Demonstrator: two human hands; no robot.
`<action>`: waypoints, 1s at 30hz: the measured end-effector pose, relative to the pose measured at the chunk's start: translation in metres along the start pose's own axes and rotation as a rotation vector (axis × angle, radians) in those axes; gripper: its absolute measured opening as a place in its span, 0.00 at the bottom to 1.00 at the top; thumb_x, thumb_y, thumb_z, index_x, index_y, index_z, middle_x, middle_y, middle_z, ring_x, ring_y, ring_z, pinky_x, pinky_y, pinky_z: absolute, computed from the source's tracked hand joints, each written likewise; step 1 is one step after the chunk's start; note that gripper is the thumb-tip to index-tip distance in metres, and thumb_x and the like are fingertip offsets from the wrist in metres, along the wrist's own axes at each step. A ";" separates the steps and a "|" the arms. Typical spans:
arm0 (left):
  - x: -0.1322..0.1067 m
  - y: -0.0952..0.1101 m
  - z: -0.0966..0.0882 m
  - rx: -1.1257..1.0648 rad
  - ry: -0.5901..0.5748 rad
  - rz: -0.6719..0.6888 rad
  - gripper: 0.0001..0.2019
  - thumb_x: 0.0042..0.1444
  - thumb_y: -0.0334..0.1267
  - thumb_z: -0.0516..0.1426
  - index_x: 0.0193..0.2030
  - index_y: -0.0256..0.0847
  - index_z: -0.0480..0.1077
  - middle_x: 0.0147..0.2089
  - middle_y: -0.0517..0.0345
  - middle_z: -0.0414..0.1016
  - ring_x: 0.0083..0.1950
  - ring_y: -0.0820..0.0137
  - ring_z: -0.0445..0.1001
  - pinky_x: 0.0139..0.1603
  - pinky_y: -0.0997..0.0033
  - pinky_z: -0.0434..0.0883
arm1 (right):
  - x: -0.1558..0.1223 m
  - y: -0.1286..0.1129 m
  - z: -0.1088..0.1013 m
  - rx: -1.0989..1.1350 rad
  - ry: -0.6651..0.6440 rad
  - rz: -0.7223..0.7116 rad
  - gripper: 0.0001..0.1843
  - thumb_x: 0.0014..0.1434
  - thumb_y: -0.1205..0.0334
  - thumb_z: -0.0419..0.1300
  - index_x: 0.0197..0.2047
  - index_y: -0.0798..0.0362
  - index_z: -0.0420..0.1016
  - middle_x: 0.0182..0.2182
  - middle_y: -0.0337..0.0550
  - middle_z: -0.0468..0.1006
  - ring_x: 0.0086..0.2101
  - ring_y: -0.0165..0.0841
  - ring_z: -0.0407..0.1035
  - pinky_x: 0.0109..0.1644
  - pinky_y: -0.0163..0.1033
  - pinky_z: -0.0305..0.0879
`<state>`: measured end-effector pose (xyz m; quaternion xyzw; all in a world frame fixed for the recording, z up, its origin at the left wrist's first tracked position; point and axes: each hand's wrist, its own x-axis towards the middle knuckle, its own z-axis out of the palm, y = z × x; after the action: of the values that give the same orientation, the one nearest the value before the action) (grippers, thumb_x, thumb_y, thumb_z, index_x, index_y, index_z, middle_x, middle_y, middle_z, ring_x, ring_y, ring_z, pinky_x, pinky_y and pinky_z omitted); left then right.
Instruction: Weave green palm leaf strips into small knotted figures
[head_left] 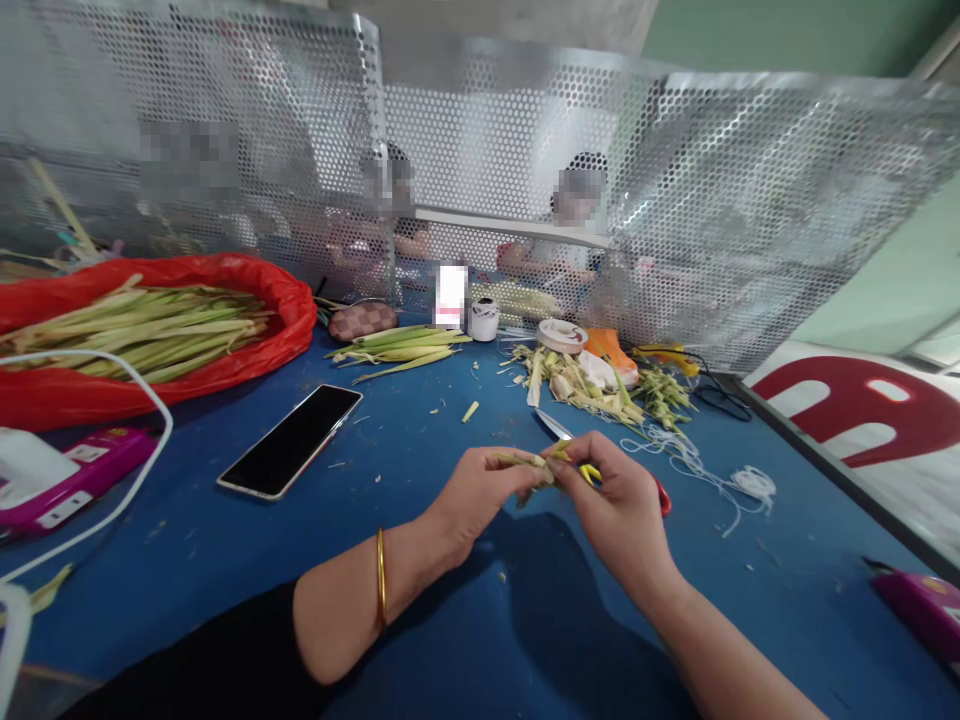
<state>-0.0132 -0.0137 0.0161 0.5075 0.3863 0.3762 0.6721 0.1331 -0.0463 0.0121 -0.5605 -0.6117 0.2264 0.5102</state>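
Note:
My left hand (pixel 487 490) is closed on a small bundle of dried, pale green leaf strips (pixel 541 468), thumb and fingers pinching it. From the other side, my right hand (pixel 611 490) pinches the yellowish end of the same bundle. Both hands meet above the blue table (pixel 420 580), their fingertips nearly touching. Scissors (pixel 553 424) lie partly under my right hand, with a blade pointing away and a red handle showing beside the palm. Fingers cover much of the bundle, so its full shape is hidden.
To the left, a red plastic bag (pixel 281 300) holds long leaf strips. A smartphone (pixel 292 445), a purple power strip (pixel 90 480) and a white cable lie nearer. Leaf scraps (pixel 570 380), a tape roll (pixel 562 336) and white string (pixel 752 484) spread behind my hands. A perforated metal screen (pixel 495 120) stands at the back; people sit beyond.

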 end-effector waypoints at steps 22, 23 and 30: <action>0.000 -0.016 0.013 -0.248 0.120 0.068 0.11 0.38 0.35 0.68 0.27 0.37 0.70 0.25 0.63 0.72 0.30 0.75 0.70 0.37 0.73 0.68 | 0.003 -0.004 0.010 0.666 0.050 0.434 0.19 0.40 0.59 0.73 0.34 0.55 0.72 0.18 0.33 0.72 0.19 0.27 0.66 0.24 0.32 0.62; 0.001 -0.016 0.013 -0.250 0.102 0.058 0.12 0.39 0.35 0.68 0.27 0.37 0.70 0.25 0.63 0.72 0.30 0.75 0.70 0.38 0.73 0.68 | 0.003 -0.004 0.010 0.680 0.058 0.429 0.19 0.41 0.60 0.73 0.34 0.55 0.72 0.19 0.33 0.72 0.19 0.26 0.66 0.24 0.32 0.62; 0.003 -0.018 0.010 -0.347 0.025 -0.007 0.17 0.41 0.37 0.68 0.36 0.38 0.68 0.32 0.59 0.77 0.35 0.72 0.74 0.44 0.70 0.68 | 0.001 -0.003 0.011 0.596 0.122 0.350 0.18 0.43 0.60 0.72 0.37 0.54 0.73 0.22 0.34 0.74 0.22 0.27 0.68 0.26 0.33 0.64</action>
<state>-0.0009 -0.0184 0.0000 0.3777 0.3258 0.4410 0.7461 0.1221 -0.0431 0.0103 -0.4961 -0.3817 0.4450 0.6405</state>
